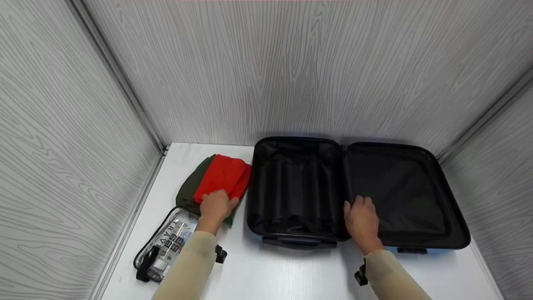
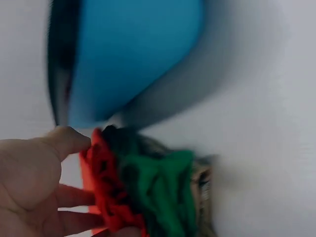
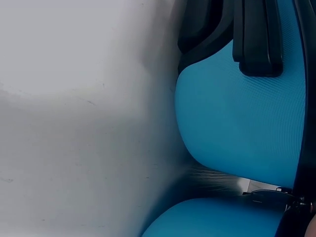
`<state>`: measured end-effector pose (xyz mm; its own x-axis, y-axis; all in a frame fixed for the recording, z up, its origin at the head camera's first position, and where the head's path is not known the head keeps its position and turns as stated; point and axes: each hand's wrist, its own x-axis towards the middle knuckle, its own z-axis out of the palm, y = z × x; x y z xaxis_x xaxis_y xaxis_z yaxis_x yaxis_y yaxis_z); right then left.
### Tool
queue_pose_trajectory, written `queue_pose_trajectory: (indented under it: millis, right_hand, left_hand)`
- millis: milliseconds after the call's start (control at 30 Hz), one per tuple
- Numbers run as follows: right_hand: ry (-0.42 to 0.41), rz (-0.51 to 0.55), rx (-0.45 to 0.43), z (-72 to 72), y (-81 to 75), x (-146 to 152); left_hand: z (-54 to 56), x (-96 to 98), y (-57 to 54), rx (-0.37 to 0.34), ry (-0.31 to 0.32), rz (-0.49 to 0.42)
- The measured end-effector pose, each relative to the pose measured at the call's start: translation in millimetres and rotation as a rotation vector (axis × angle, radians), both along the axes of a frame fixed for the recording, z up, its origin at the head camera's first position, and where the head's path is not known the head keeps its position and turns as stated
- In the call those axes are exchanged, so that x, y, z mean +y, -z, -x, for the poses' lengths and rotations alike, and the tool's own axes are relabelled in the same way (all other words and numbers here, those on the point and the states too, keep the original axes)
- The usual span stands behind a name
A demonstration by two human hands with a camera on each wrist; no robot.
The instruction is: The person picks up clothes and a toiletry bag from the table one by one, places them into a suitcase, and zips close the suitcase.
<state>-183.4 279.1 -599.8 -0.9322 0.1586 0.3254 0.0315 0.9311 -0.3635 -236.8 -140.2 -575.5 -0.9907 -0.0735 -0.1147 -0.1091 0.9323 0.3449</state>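
My left hand is at the near edge of a folded red garment, its thumb and fingers gripping the red fold in the left wrist view. Beneath the red one lie a dark green garment and, in the left wrist view, a brighter green cloth and a tan cloth. An open suitcase, blue outside with a black lining, lies flat to the right. My right hand grips its middle rim near the hinge, thumb towards the left half; only a sliver of this hand shows in the right wrist view.
A clear travel pouch with bottles inside and a black strap lies at the near left, partly behind my left forearm. The suitcase's right half reaches the table's right side. Grey wood-grain panels enclose the white table.
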Motion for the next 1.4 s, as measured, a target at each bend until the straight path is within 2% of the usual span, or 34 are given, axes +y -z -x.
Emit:
queue_pose_trajectory:
  millis: [67, 133, 267, 333, 433, 600, 767, 867, 933, 1033, 1133, 1233, 1400]
  right_hand:
    - [-0.004, -0.013, 0.02, 1.3, 0.7, 0]
    - [-0.007, -0.028, 0.044, 2.5, 1.8, 0]
    - [-0.006, -0.051, 0.07, 3.3, 3.8, 0]
    - [-0.002, -0.048, 0.062, 2.7, 4.1, 0]
    - [0.001, -0.045, 0.051, 1.1, 4.1, 0]
    - [-0.006, -0.036, 0.042, 0.4, 4.6, 0]
    - [-0.022, -0.07, 0.119, 1.1, 6.6, 0]
    - [-0.032, -0.103, 0.198, 1.8, 8.0, 1]
    - [-0.037, -0.117, 0.232, 2.3, 9.0, 1]
    - [-0.037, -0.118, 0.247, 3.3, 9.4, 1]
    - [-0.026, -0.103, 0.227, 4.2, 9.4, 1]
    - [-0.015, -0.083, 0.203, 3.8, 9.8, 1]
    - [-0.009, -0.069, 0.18, 2.6, 9.8, 2]
  left_hand:
    - [6.3, -10.9, -8.3, -0.018, -0.025, -0.062]
    - [13.2, -22.3, -12.4, 0.007, -0.044, -0.09]
    - [27.1, -42.7, -8.9, 0.136, -0.08, -0.079]
    - [32.7, -51.3, -5.7, 0.151, -0.089, -0.078]
    - [37.5, -62.2, -1.9, 0.087, -0.092, -0.104]
    - [37.1, -72.9, 5.6, -0.037, -0.134, -0.211]
    - [34.0, -72.7, 8.9, -0.096, -0.139, -0.281]
    - [30.6, -70.2, 5.0, -0.161, -0.135, -0.309]
    - [28.7, -69.0, -1.3, -0.222, -0.122, -0.322]
    - [28.4, -68.4, -12.6, -0.314, -0.122, -0.361]
    - [31.2, -68.7, -21.7, -0.373, -0.134, -0.401]
    - [35.9, -68.2, -23.7, -0.376, -0.143, -0.412]
    - [44.2, -66.0, -13.1, -0.282, -0.18, -0.418]
